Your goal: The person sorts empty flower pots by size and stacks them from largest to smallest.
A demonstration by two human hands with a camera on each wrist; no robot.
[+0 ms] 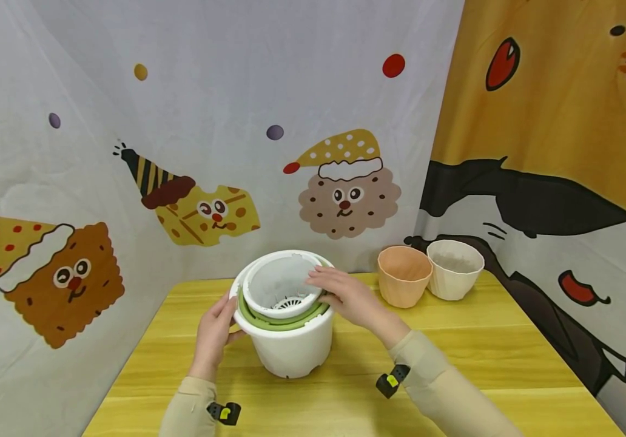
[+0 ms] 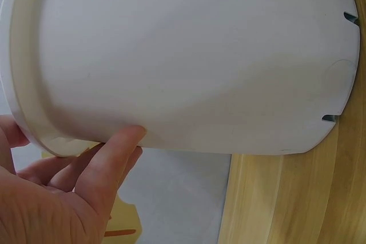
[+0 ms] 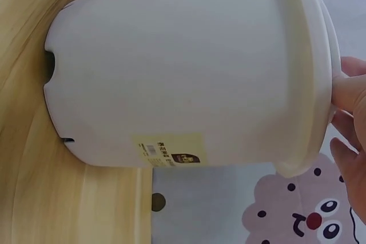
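A large white flowerpot (image 1: 293, 349) stands on the wooden table with a green pot (image 1: 277, 325) nested in it. Inside the green one sits a smaller white pot (image 1: 286, 279) with slots in its bottom. At the left side, my left hand (image 1: 215, 334) grips the large pot's rim, thumb on top and fingers under it against the outer wall, as the left wrist view shows. My right hand (image 1: 348, 297) pinches the smaller white pot's rim at the right, fingers reaching over its edge. A yellow label (image 3: 171, 150) is on the large pot's wall.
At the table's back right stand a peach pot (image 1: 404, 285) and a cream pot (image 1: 455, 273), side by side. A printed cloth (image 1: 225, 91) hangs behind and around the wooden table (image 1: 427, 376).
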